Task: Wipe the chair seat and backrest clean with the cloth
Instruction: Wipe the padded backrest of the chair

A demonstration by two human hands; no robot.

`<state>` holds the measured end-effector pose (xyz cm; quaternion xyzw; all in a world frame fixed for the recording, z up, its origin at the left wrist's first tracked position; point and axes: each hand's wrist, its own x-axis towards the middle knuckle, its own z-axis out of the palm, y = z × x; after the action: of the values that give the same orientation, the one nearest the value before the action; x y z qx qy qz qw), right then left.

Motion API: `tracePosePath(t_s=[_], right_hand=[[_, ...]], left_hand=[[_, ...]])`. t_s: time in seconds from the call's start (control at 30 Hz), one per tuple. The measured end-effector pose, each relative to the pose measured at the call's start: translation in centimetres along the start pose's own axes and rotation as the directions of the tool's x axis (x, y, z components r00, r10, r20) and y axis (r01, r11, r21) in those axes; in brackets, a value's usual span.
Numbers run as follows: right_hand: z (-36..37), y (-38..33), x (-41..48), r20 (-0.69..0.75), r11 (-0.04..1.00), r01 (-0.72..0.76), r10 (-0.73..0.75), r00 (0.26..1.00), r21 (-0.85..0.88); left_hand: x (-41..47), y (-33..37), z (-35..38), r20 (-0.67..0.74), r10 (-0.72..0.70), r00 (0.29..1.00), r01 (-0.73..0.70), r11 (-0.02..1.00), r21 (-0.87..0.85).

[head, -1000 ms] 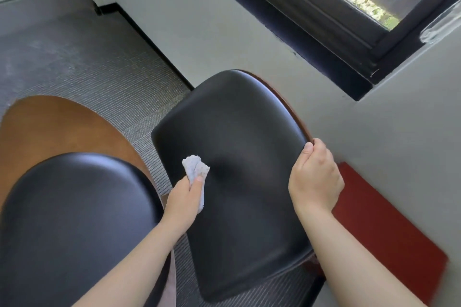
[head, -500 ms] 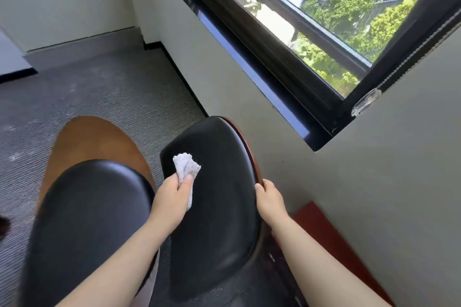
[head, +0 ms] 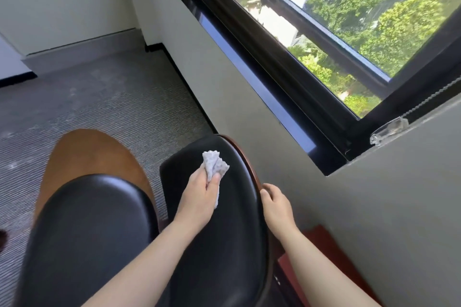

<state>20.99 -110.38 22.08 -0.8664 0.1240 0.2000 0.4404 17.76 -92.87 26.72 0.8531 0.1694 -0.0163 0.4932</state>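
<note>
Nearest you, the black seat (head: pixel 84 237) fills the lower left, its wooden shell (head: pixel 92 154) showing beyond it. Your left hand (head: pixel 199 197) pinches the crumpled white cloth (head: pixel 214 163) against the upper part of the black backrest (head: pixel 224 219). Your right hand (head: pixel 277 207) grips the backrest's right wooden edge. Farther off lie grey carpet (head: pixel 112 102) and the window (head: pixel 336 20).

The cloth (head: pixel 215 162) at frame centre is white with a faint speckle, the backrest (head: pixel 219 227) and the seat (head: pixel 87 237) at lower left are glossy black on brown wooden shells, the carpet (head: pixel 104 107) is grey with fine ribbed lines, and a red board (head: pixel 324 257) shows at lower right.
</note>
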Motion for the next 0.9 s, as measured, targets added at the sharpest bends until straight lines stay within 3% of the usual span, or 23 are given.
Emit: tracePosePath(t_s=[0.13,0.27,0.33,0.47,0.9], right_hand=[[1.2,-0.3,2.6,-0.001,0.998,0.002,-0.002,1.000,0.056],[1.7,0.1,4.3,-0.009,0.973,0.053,-0.053,0.999,0.224],[1.9,0.8,4.5,-0.033,0.928,0.032,-0.022,0.999,0.372],[1.9,2.1,4.4,-0.002,0.841,-0.045,0.055,0.998,0.539],[2.7,0.4,4.6,-0.103,0.948,0.159,-0.135,0.985,0.276]], left_hand=[[2.7,-2.3,1.5,0.033,0.000,0.999,0.002,0.997,-0.082],[4.5,-3.7,3.6,0.056,0.039,0.998,-0.031,0.989,-0.145],[4.9,-4.3,5.3,0.105,0.084,0.991,-0.071,0.990,-0.124],[4.6,-4.9,8.0,0.132,0.013,0.991,-0.018,0.999,0.037],[9.3,-4.0,9.2,0.049,-0.103,0.993,0.092,0.977,0.193]])
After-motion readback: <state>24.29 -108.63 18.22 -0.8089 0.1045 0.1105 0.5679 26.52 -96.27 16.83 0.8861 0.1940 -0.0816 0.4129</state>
